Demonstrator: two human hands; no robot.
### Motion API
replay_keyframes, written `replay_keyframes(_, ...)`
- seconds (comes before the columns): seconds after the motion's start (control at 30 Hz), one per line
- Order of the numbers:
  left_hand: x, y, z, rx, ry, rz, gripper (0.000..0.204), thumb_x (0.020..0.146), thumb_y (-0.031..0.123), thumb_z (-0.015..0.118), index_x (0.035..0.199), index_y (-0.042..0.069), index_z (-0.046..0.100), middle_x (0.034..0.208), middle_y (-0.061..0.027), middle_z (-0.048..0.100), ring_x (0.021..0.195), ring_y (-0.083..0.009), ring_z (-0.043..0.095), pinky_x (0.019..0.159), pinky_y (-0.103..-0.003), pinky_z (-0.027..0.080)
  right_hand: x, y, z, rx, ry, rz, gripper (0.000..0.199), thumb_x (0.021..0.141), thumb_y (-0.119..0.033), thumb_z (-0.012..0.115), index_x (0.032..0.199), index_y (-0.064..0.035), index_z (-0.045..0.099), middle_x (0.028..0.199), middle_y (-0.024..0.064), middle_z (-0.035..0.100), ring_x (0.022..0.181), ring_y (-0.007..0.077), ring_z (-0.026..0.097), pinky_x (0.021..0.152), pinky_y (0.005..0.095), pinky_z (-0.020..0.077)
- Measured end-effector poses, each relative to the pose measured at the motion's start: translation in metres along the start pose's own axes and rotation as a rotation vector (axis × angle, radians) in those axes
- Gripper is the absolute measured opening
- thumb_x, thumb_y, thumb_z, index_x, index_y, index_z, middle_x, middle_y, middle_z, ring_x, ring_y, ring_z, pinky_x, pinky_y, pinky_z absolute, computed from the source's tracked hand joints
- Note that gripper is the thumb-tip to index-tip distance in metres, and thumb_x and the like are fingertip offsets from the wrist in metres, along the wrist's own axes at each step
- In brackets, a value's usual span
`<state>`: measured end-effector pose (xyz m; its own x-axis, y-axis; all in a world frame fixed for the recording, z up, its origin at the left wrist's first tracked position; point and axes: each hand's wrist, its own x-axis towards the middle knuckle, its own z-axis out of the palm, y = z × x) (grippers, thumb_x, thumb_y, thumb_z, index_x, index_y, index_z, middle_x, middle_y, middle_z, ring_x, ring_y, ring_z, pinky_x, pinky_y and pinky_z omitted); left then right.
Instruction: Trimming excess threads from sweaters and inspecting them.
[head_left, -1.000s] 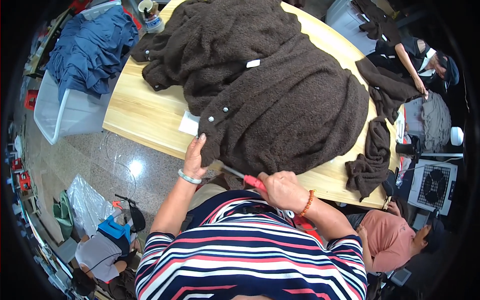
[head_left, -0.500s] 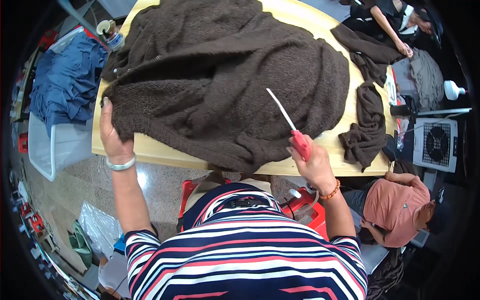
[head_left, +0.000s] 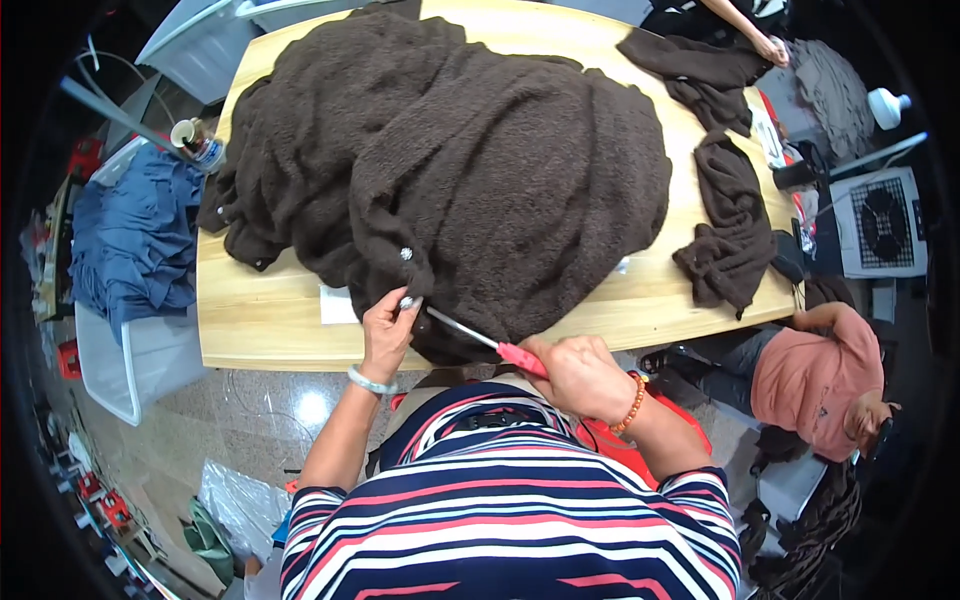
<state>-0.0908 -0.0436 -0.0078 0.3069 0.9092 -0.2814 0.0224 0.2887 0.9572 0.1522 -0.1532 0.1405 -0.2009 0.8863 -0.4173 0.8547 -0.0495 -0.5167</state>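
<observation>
A dark brown knit garment (head_left: pixel 540 190) lies bunched over the middle of the wooden table (head_left: pixel 270 345). At its near edge my left hand (head_left: pixel 382 335) pinches the knit beside a shiny round button (head_left: pixel 406 302); a second such button (head_left: pixel 406 254) shows just above. My right hand (head_left: pixel 590 380) is closed round the red handle of a tool with a thin metal shaft (head_left: pixel 520 358). The shaft slants left across the garment, its tip close to the button at my left fingers. Exactly what kind of tool it is, I cannot tell.
More brown knit pieces (head_left: pixel 728 230) lie on the table's right side. A cup of small items (head_left: pixel 185 135) stands at its left edge, near a white bin (head_left: pixel 130 370) with blue cloth (head_left: pixel 140 240). A person in a pink shirt (head_left: pixel 815 380) sits at right; another person's hand (head_left: pixel 772 50) works far right.
My left hand has moved right from the garment's left corner to a button at its near edge. The tool has come down and left toward that hand. The knit's left part is gathered differently.
</observation>
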Motion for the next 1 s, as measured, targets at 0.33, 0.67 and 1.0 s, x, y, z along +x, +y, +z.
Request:
replay_keyframes(0.33, -0.009, 0.051, 0.033, 0.502, -0.094, 0.575, 0.014, 0.079, -0.003, 0.069, 0.084, -0.005, 0.056, 0.082, -0.0131, 0.05, 0.074, -0.029, 0.051, 0.067, -0.033, 0.043, -0.057, 0.066, 0.006, 0.007, 0.276, 0.397, 0.026, 0.085, -0.029, 0.065, 0.099, -0.0084, 0.061, 0.075, 0.0184, 0.066, 0.074, 0.0388, 0.065, 0.069, 0.0485, 0.0513)
replay_keyframes(0.67, 0.011, 0.014, 0.058, 0.473, -0.149, 0.226, 0.015, 0.077, 0.006, 0.074, 0.083, 0.0, 0.061, 0.073, -0.009, 0.059, 0.066, -0.0184, 0.054, 0.061, -0.029, 0.043, -0.074, 0.038, 0.013, 0.145, 0.135, 0.302, 0.02, 0.085, -0.026, 0.065, 0.096, -0.0104, 0.061, 0.074, 0.0185, 0.064, 0.073, 0.0374, 0.065, 0.065, 0.0471, 0.0511)
replay_keyframes(1.0, 0.006, 0.007, 0.04, 0.429, -0.093, 0.254, 0.022, 0.079, 0.012, 0.077, 0.076, 0.001, 0.059, 0.07, -0.0057, 0.052, 0.061, -0.0156, 0.047, 0.059, -0.028, 0.043, -0.03, 0.03, -0.002, 0.021, 0.03, 0.106, 0.026, 0.084, -0.022, 0.063, 0.101, -0.0033, 0.062, 0.07, 0.0194, 0.065, 0.071, 0.0364, 0.066, 0.065, 0.0454, 0.0517)
